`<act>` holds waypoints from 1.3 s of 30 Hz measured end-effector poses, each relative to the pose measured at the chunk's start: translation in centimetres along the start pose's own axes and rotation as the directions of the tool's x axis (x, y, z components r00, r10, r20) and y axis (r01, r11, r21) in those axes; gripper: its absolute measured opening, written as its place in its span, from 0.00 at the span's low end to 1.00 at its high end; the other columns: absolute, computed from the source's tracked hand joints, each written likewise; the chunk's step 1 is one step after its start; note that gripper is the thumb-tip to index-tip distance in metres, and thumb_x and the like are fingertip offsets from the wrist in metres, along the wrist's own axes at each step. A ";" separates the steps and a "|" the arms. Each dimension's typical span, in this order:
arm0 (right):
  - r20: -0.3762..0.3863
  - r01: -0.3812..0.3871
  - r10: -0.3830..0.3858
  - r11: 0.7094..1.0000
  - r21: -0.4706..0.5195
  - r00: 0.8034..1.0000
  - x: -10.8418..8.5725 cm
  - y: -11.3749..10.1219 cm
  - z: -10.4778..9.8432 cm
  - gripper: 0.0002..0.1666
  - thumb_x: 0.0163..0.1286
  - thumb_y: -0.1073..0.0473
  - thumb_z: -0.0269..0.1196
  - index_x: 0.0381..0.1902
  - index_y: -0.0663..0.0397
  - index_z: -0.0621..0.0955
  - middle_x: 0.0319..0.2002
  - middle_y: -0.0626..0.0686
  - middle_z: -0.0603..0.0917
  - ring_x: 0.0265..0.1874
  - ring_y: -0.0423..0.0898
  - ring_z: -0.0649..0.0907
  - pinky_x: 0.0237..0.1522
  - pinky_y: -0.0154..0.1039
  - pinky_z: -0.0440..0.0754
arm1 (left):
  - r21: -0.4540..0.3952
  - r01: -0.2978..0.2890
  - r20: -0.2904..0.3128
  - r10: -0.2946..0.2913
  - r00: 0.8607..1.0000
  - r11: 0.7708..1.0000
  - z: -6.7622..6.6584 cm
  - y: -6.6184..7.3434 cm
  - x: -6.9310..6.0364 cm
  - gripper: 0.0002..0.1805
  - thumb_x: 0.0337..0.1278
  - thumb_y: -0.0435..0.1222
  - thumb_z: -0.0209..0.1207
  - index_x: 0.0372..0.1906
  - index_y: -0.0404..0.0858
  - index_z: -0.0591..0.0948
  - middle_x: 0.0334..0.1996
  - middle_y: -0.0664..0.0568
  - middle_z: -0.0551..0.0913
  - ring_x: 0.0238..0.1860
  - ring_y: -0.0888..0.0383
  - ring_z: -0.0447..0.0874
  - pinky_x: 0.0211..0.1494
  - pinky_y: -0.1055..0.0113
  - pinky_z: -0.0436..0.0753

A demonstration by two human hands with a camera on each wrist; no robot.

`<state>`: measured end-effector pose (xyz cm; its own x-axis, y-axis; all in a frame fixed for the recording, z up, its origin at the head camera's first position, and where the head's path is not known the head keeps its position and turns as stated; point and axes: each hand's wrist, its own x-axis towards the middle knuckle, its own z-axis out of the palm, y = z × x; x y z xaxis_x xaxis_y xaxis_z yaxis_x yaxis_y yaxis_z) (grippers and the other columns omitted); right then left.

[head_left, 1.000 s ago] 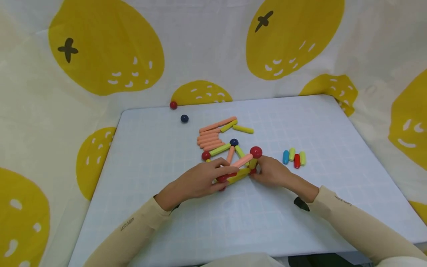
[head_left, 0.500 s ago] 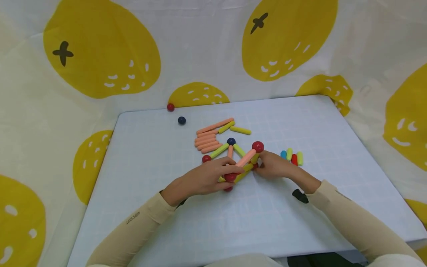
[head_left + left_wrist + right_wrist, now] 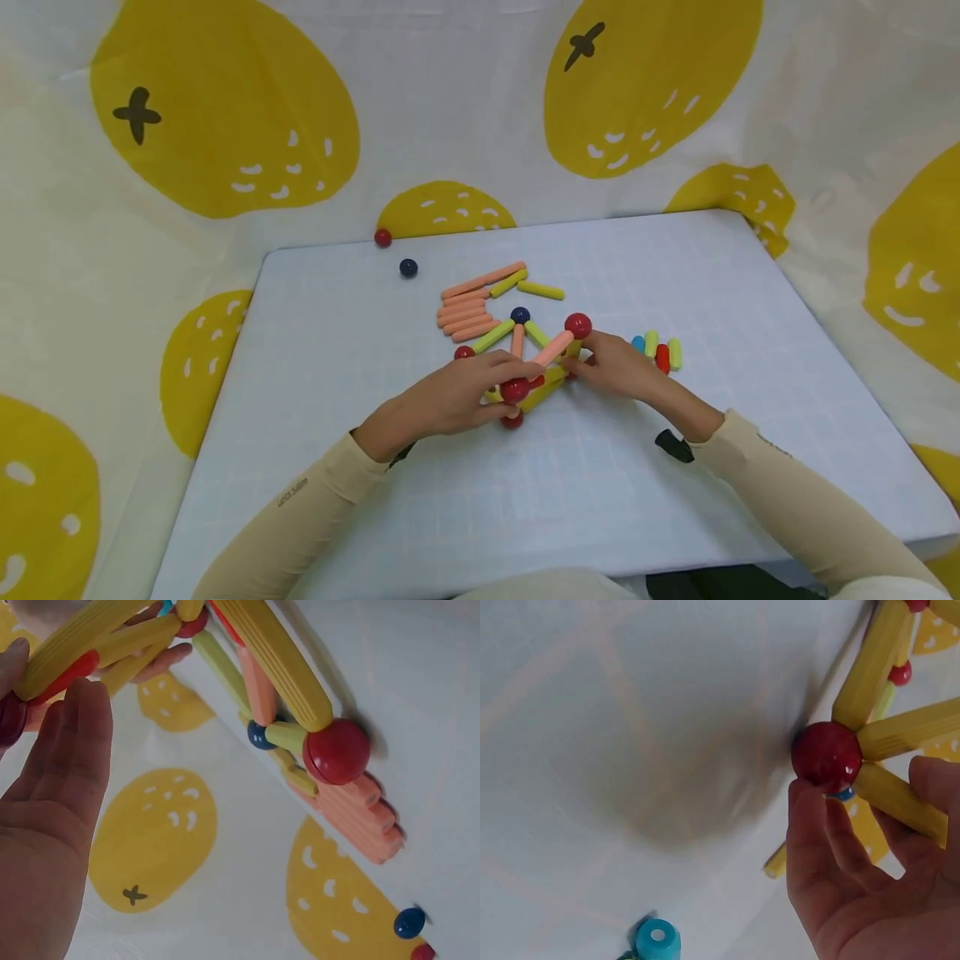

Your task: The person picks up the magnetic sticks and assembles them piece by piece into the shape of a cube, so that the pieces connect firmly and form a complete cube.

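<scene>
A construction of plastic toy rods and balls stands mid-table, partly hidden by both hands. My left hand (image 3: 450, 398) pinches a red ball (image 3: 515, 389) at its front upper corner, beneath one end of a salmon rod (image 3: 553, 348). Another red ball (image 3: 577, 326) tops the right corner. There my right hand (image 3: 618, 367) holds a yellow rod (image 3: 900, 802), its fingertips touching the lower red ball (image 3: 826, 757). A thick yellow rod (image 3: 542, 396) runs along the front to a low red ball (image 3: 512, 419). Behind, a navy ball (image 3: 520, 315) joins lime and salmon rods.
Loose salmon rods (image 3: 461, 317) lie behind the construction, with two yellow rods (image 3: 540, 290) beside them. Short blue, lime and red pieces (image 3: 662, 358) sit right of my right hand. A loose navy ball (image 3: 408, 267) and a red ball (image 3: 383, 238) are near the back edge.
The construction's front corner has shifted slightly right with my left hand, and its upper right ball has risen a little. More of the pinched red ball shows. My right fingers have shifted slightly.
</scene>
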<state>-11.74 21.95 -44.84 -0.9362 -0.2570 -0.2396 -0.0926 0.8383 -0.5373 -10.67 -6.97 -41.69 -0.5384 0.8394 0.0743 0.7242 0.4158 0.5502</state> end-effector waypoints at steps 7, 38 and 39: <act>0.000 -0.036 0.036 0.999 -0.014 0.999 -0.2 -0.4 0.1 0.24 0.72 0.45 0.64 0.60 0.51 0.80 0.41 0.52 0.88 0.37 0.48 0.83 0.35 0.38 0.82 | 0.114 0.208 0.041 -0.214 0.976 0.971 -0.9 -3.2 -1.4 0.37 0.57 0.46 0.73 0.72 0.54 0.72 0.67 0.57 0.74 0.63 0.58 0.76 0.63 0.59 0.83; 0.033 -0.071 0.072 0.997 -0.012 0.997 0.3 -0.6 -1.1 0.24 0.70 0.49 0.64 0.60 0.53 0.82 0.55 0.58 0.86 0.49 0.56 0.86 0.45 0.47 0.87 | 0.282 0.213 0.168 -0.267 0.949 0.935 2.4 -4.5 -1.7 0.15 0.66 0.40 0.66 0.56 0.47 0.83 0.43 0.51 0.81 0.34 0.61 0.75 0.39 0.71 0.77; 0.033 -0.063 0.063 0.998 -0.010 0.997 0.3 -0.7 -1.2 0.24 0.70 0.49 0.64 0.60 0.51 0.83 0.55 0.58 0.86 0.49 0.56 0.86 0.45 0.48 0.87 | 0.285 0.210 0.175 -0.266 0.948 0.935 2.5 -4.3 -1.8 0.15 0.66 0.41 0.66 0.55 0.47 0.83 0.43 0.52 0.81 0.34 0.61 0.74 0.38 0.71 0.76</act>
<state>-12.35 21.88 -43.59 -0.9284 -0.2192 -0.3000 -0.0368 0.8578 -0.5127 -11.76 -9.42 -46.29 -0.6278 0.7462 -0.2216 0.6869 0.6650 0.2931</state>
